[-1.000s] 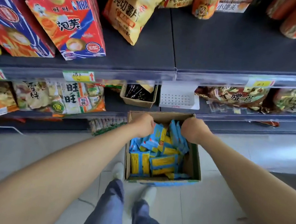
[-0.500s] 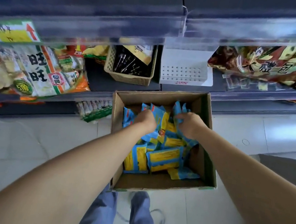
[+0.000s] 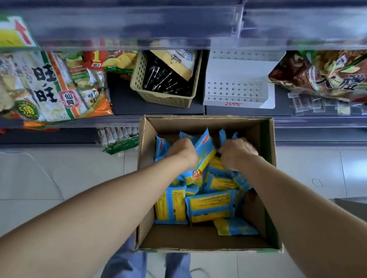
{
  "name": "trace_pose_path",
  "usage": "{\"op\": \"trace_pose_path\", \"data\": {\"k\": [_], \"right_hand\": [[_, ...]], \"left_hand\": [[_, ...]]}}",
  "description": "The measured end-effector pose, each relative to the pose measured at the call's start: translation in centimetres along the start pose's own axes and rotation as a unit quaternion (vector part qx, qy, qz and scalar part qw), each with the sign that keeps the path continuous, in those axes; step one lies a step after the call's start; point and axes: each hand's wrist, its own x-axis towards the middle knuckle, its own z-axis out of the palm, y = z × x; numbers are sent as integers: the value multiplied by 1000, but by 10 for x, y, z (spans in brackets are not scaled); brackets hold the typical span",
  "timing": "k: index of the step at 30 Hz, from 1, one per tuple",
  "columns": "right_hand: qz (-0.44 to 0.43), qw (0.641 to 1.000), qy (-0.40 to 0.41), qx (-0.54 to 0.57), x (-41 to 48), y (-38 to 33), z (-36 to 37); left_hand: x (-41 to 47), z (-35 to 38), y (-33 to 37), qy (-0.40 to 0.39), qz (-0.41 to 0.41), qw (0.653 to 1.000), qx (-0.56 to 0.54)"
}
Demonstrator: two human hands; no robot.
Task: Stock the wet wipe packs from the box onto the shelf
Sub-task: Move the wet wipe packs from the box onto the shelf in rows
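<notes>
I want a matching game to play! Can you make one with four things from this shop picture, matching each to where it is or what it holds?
Things:
1. brown cardboard box
2. beige plastic basket
3. white plastic bin with holes
4. blue and yellow wet wipe packs

Matches:
a. on the grey shelf, right of the basket
b. piled in the box
c. holds black packets
d. open, in front of the shelf

Pairs: 1-d, 2-c, 3-a, 4-b.
</notes>
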Motion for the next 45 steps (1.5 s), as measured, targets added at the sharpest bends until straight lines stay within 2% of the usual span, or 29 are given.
{"op": "trace_pose_path", "data": {"k": [9,13,20,24,32,36,41,45], "right_hand": [[-43,996,71,33,-66,3,-62],[-78,995,51,-31,-115,-5,-113],[-143,975,152,-82,-234,-36,-221],[-204,956,209,-18,-301,-69,-278],[-356,907,204,91,-417,-123,-346],[-390,891,191,133,-438,-152,-364],[-427,856,279,90,-441,-198,-382],[-442,827,329,110,-437,-246,-406]], "left_hand": [[-65,-77,2,54,65,992,91],[-112,-126,3,66,88,988,111],[-209,-222,0,131,140,973,128],[-273,-278,-3,177,154,968,89],[-385,-370,-58,300,169,937,59],[-412,-412,-95,362,167,917,6],[-417,-463,-131,407,177,893,-77],[-413,-508,-164,446,176,868,-129]]}}
